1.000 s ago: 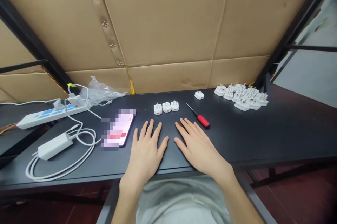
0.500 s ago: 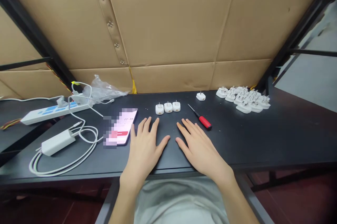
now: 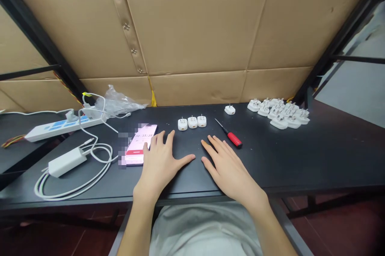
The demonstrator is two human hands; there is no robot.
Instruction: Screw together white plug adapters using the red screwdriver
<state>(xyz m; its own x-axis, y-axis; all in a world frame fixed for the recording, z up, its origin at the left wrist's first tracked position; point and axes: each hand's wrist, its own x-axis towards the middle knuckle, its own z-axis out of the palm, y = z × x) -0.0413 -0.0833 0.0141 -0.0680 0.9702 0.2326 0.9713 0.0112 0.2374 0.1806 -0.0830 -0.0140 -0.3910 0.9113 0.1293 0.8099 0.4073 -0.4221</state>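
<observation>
My left hand (image 3: 159,164) lies flat on the black table (image 3: 270,164), fingers spread, its outer fingers at the lower right edge of a smartphone (image 3: 140,146). The phone's lit screen is partly pixelated. My right hand (image 3: 228,170) rests flat and holds nothing, its fingertips just below a red-handled screwdriver (image 3: 234,139). Ahead of my hands stand three white plug adapters (image 3: 192,122) in a row, prongs up. A lone adapter (image 3: 229,109) sits farther back, and several more lie heaped at the right (image 3: 278,113).
At the left lie a white power strip (image 3: 63,128), a white charger brick (image 3: 67,162), looped white cables (image 3: 72,188) and a crumpled plastic bag (image 3: 120,101). Cardboard panels (image 3: 192,27) line the wall behind the table. The table's front edge runs below my hands.
My left hand has slid left and slightly back, reaching the phone's edge. My right hand has barely moved. The view has shifted slightly.
</observation>
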